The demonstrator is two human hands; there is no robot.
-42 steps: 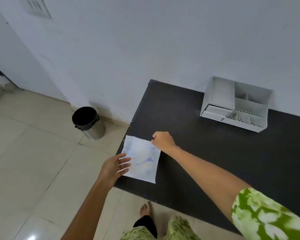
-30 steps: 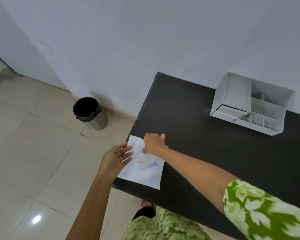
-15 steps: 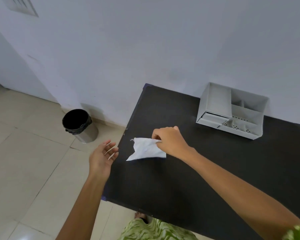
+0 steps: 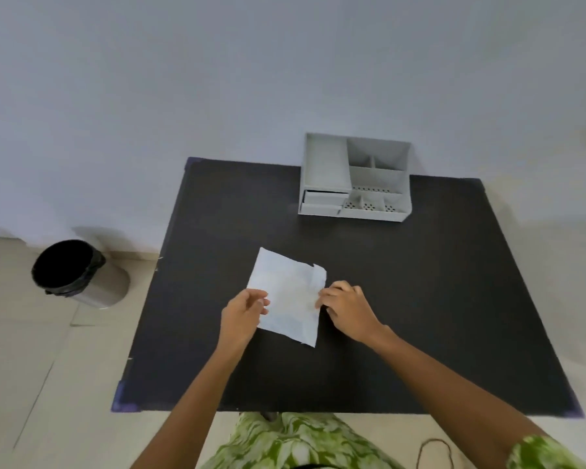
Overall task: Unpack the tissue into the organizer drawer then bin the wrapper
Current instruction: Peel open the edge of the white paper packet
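Observation:
A flat white tissue pack in its wrapper lies near the middle of the black table. My left hand pinches its left edge. My right hand grips its right edge, fingers curled on the wrapper. A white desk organizer stands at the table's back edge against the wall, with a small drawer at its lower left, slightly pulled out. A bin with a black liner stands on the floor to the left of the table.
A pale wall runs right behind the table. Tiled floor surrounds the table on the left and right. A dark cord lies on the floor at the bottom right. My green patterned clothing shows below the table's front edge.
My right hand dragged the pack from the table's left edge to the middle. My left hand, which was free of it, now holds its left edge. The view swung to face the table squarely.

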